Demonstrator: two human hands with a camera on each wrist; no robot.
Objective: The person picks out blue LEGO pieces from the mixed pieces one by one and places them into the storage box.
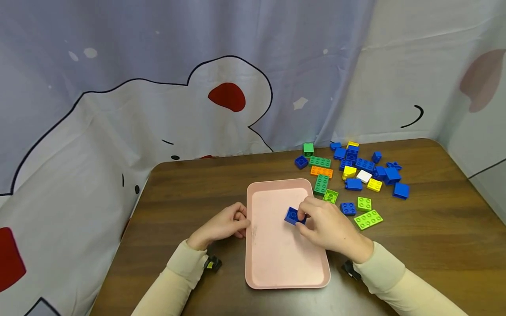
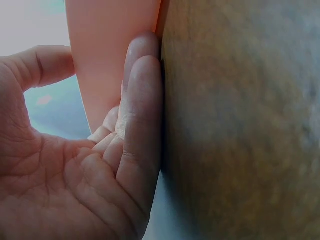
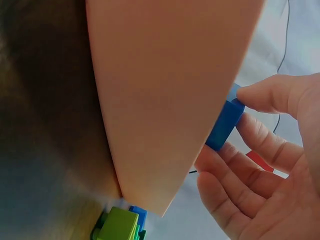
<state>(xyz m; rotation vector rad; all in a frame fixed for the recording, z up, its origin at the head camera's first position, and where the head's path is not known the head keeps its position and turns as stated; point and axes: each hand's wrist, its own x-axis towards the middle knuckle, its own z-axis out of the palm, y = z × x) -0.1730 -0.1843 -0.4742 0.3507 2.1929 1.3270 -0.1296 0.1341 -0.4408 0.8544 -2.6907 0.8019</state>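
Over the pink tray (image 1: 276,272), my right hand (image 1: 330,226) pinches a blue toy brick (image 1: 292,215) between thumb and fingertips. The brick's open, hollow side faces up in the head view. Seen from the right wrist, the blue brick (image 3: 225,122) shows just past the tray's rim, its lower part hidden behind the tray wall (image 3: 165,100). My left hand (image 1: 225,224) holds the tray's left side. Its thumb (image 2: 52,65) is at the rim, and its fingers (image 2: 142,110) lie along the outer wall, low by the table.
Right of the tray, a lime brick (image 1: 369,219), a blue brick (image 1: 348,208) and a green brick (image 1: 321,184) lie on the wooden table (image 1: 189,188). Beyond them are more blue, yellow and orange bricks (image 1: 321,171) and a white brick (image 1: 364,176). A printed curtain (image 1: 158,123) hangs behind.
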